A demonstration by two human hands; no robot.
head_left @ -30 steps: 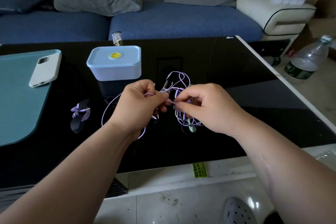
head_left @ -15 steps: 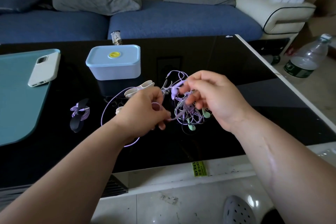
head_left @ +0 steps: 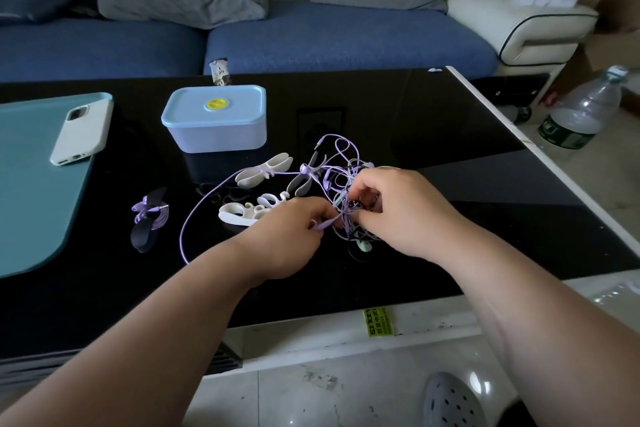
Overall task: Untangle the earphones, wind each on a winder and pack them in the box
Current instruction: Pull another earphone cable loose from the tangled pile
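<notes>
Both hands pinch the tangle point(head_left: 341, 198) low over the table point(head_left: 433, 135), left hand point(head_left: 287, 236) closed on 1 purple cord point(head_left: 194, 215) trailing leftward, right hand point(head_left: 398, 208) nearer the knot, closed on its loops.

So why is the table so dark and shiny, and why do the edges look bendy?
Head view: the black glass table mirrors things, so the box shows a dim reflection beneath it; light from the right leaves a paler patch there; the wide-angle lens curves the table's white edge and the sofa; the tangled earphones between both hands look slightly soft.
</notes>
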